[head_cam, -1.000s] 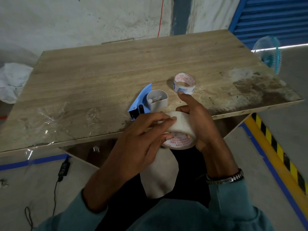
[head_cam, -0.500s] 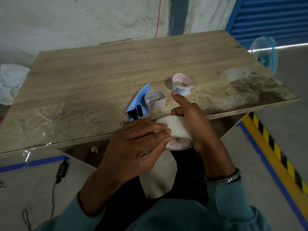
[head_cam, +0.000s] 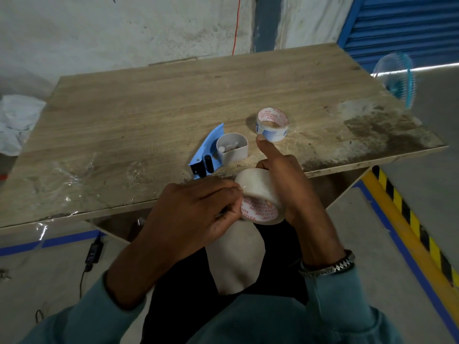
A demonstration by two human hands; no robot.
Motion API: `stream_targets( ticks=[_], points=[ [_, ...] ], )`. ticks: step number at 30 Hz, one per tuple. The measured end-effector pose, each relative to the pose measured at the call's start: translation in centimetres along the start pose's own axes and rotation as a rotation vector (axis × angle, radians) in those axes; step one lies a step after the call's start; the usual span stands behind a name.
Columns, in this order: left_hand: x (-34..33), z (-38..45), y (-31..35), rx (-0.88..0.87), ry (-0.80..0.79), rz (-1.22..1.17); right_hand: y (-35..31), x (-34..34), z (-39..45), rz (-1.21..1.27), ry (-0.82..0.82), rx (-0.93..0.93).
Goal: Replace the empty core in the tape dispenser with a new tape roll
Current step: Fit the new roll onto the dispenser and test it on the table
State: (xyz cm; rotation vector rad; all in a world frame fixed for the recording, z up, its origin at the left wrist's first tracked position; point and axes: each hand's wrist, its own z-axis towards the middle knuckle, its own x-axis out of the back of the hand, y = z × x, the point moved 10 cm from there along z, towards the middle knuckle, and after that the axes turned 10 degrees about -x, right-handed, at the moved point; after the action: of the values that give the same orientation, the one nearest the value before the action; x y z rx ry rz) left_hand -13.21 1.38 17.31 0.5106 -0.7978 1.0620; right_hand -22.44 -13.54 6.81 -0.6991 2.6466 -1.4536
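Tape roll (head_cam: 258, 192) sits clasped in the right hand (head_cam: 290, 187), left hand (head_cam: 196, 209) pinching at its rim; beyond both grips, dispenser (head_cam: 221, 151) and empty core (head_cam: 272, 124) lie on the table (head_cam: 149, 108).

Red lettering runs around the inner cardboard ring of the full white tape roll (head_cam: 260, 194); the words "WONDER" and "TAPE" are legible. The same red "WONDER TAPE" wording repeats inside the empty white cardboard core (head_cam: 272, 124) standing on the wooden table (head_cam: 149, 108). The core's blue outer markings are not legible.
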Motion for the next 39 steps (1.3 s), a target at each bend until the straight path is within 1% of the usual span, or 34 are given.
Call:
stream_targets(
  ticks=[4,8,12,14,18,22,24,27,31,35,39],
  points=[
    [-0.5,-0.1,0.0,-0.024,-0.024,0.071,0.0,0.1,0.0,0.001,0.014,0.013],
    [-0.2,0.0,-0.2,-0.023,0.011,0.073,-0.5,0.4,-0.2,-0.010,0.059,0.060],
    [0.4,-0.1,-0.7,0.063,0.077,0.034,-0.8,0.4,-0.2,0.035,0.058,0.080],
    [0.5,-0.2,-1.3,0.104,0.090,-0.017,-0.8,0.5,0.0,0.048,0.055,0.079],
    [0.2,-0.2,-2.4,0.173,0.078,-0.252,-1.0,1.3,-0.1,0.028,0.087,0.108],
    [-0.2,0.0,-2.5,0.145,0.062,-0.344,-0.9,1.1,-0.2,0.019,0.062,0.100],
    [-0.1,0.3,-2.2,0.097,0.036,-0.313,-0.7,0.9,-0.1,0.029,0.059,0.089],
    [0.3,0.7,-1.2,0.026,0.020,-0.195,-0.4,0.4,-0.1,0.003,0.064,0.078],
    [0.1,0.9,-0.4,-0.061,-0.070,-0.072,-0.3,0.4,-0.1,-0.010,0.083,0.073],
    [-0.2,1.3,-0.5,-0.084,-0.151,0.006,-0.4,0.1,-0.2,-0.029,0.073,0.073],
    [0.0,1.8,-0.1,-0.127,-0.149,0.079,-0.5,0.1,-0.6,-0.026,0.083,0.055]
  ],
)
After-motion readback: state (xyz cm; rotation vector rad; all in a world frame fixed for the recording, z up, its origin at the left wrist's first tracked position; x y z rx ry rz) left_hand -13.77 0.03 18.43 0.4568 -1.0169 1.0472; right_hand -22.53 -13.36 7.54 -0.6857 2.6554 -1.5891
